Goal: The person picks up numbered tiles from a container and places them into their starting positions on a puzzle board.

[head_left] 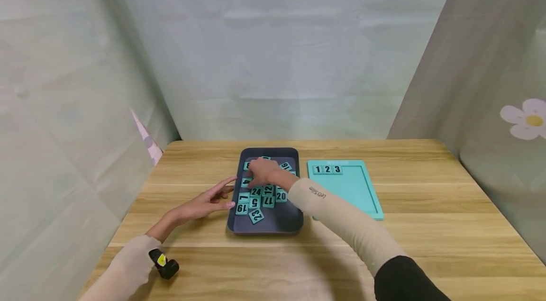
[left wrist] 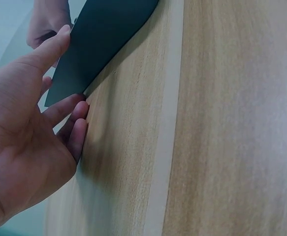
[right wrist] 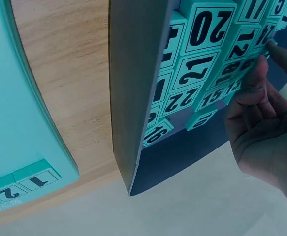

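Note:
A dark grey tray [head_left: 273, 231] holds several teal number tiles, most lying face up. My left hand [head_left: 209, 201] is at the tray's left wall, its thumb and fingers extended; in the left wrist view the hand [left wrist: 30, 123] has its thumb by the tray side [left wrist: 96, 44]. Over the tiles in the tray reaches my right hand [head_left: 263, 171], close to the 4 tile [head_left: 246, 182]. In the right wrist view, the thumb and index finger of the right hand [right wrist: 264, 115] come down near the 24 tile [right wrist: 265, 34]; whether they pinch a tile is hidden.
To the tray's right lies a teal board [head_left: 351, 192] with a raised rim. Tiles 1 [head_left: 317, 169], 2 [head_left: 327, 169] and 3 [head_left: 337, 169] sit in its top left corner. A wooden table [head_left: 426, 244] bears everything, with pale curtains [head_left: 277, 54] behind.

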A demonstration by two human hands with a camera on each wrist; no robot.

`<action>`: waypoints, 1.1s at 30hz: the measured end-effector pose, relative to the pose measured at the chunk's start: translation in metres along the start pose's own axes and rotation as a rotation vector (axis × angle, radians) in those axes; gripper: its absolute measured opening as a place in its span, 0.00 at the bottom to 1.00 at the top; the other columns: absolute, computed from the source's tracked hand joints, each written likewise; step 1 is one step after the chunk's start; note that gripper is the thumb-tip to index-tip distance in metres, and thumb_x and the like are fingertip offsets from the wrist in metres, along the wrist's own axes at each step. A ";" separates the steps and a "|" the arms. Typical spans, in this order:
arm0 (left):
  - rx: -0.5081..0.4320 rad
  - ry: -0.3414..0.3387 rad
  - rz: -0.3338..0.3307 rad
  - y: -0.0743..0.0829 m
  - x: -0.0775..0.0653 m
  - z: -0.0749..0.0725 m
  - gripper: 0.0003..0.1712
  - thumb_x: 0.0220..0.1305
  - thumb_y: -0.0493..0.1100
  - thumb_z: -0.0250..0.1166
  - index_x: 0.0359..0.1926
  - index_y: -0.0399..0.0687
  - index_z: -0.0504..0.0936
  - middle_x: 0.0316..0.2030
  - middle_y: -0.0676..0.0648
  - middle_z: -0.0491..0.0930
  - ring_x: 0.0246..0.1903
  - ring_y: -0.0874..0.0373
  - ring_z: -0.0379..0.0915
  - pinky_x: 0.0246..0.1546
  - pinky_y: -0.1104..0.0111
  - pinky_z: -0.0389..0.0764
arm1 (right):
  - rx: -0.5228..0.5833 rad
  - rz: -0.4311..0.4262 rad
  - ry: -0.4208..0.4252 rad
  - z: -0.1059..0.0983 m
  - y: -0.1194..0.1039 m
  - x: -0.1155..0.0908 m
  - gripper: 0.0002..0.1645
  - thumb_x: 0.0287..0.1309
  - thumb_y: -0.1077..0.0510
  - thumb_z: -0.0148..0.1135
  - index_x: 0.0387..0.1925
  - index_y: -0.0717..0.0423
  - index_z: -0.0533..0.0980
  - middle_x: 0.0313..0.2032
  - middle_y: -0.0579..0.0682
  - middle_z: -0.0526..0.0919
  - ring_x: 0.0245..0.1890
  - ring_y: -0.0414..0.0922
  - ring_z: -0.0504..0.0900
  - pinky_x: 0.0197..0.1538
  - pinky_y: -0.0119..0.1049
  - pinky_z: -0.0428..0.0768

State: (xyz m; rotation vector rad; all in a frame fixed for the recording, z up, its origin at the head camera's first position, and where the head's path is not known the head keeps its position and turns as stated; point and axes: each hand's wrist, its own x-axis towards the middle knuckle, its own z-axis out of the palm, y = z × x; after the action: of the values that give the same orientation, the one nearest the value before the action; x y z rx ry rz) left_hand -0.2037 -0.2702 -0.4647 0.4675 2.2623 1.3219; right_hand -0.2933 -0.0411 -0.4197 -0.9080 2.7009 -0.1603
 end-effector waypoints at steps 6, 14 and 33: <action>-0.003 0.001 -0.017 0.000 0.004 -0.002 0.43 0.77 0.51 0.58 0.82 0.67 0.43 0.80 0.35 0.51 0.73 0.35 0.54 0.71 0.38 0.57 | 0.007 -0.046 0.041 -0.009 0.008 -0.007 0.23 0.64 0.41 0.69 0.55 0.45 0.85 0.55 0.44 0.87 0.48 0.42 0.86 0.46 0.38 0.85; 0.014 0.014 -0.038 0.001 0.007 -0.005 0.43 0.77 0.51 0.58 0.82 0.65 0.43 0.79 0.34 0.52 0.72 0.35 0.55 0.71 0.39 0.59 | 0.008 -0.086 0.069 -0.026 0.025 -0.027 0.23 0.66 0.43 0.67 0.56 0.49 0.84 0.55 0.47 0.87 0.47 0.43 0.87 0.43 0.36 0.84; 0.027 0.021 -0.052 0.003 0.006 -0.009 0.45 0.75 0.53 0.60 0.82 0.66 0.44 0.79 0.34 0.51 0.74 0.33 0.53 0.72 0.37 0.56 | 0.199 -0.066 0.182 -0.036 0.109 -0.092 0.22 0.64 0.50 0.70 0.53 0.61 0.84 0.17 0.46 0.80 0.16 0.35 0.71 0.26 0.28 0.68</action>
State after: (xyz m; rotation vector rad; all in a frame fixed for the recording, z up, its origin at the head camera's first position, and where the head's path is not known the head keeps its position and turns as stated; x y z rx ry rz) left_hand -0.2131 -0.2720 -0.4596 0.4025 2.2962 1.2779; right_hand -0.2970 0.1016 -0.3855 -0.9631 2.7553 -0.5397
